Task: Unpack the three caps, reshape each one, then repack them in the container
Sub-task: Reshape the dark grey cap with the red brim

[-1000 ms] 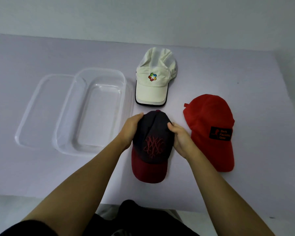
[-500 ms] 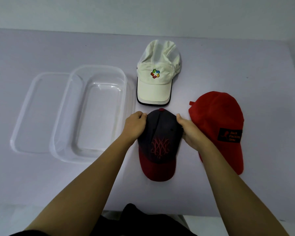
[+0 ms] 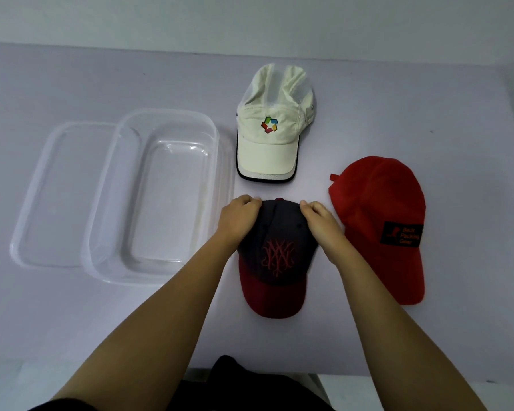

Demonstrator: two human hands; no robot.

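Dark navy cap w/ maroon brim (image 3: 275,256) flat on tabletop (image 3: 72,321), brim toward the wearer, crown away. Both hands on the crown's far end: left hand (image 3: 238,218) curled closed over the crown's left rear, right hand (image 3: 319,220) curled closed over the right rear, fingertips pinching fabric either side of the top button. Cap thus directly under and between the 2 hands, in contact w/ both.

Handling, as a judgement: light, soft cloth crown, collapses and creases easily; brim stiffer, holds its curve. Not slippery, not fragile. Best hold for reshaping prob. at crown sides/rear seam, as now; brim good for lifting.

Other 2 caps out too: cream cap w/ coloured logo (image 3: 272,134) just beyond the dark one, crown dented in; red cap w/ black patch (image 3: 377,215) just beside the right hand, apart from it. Clear plastic container (image 3: 101,232) to the left, near the left hand, nothing inside; clear lid (image 3: 33,203) partly under its far-left side. Unpacking looks done; repacking not yet begun.
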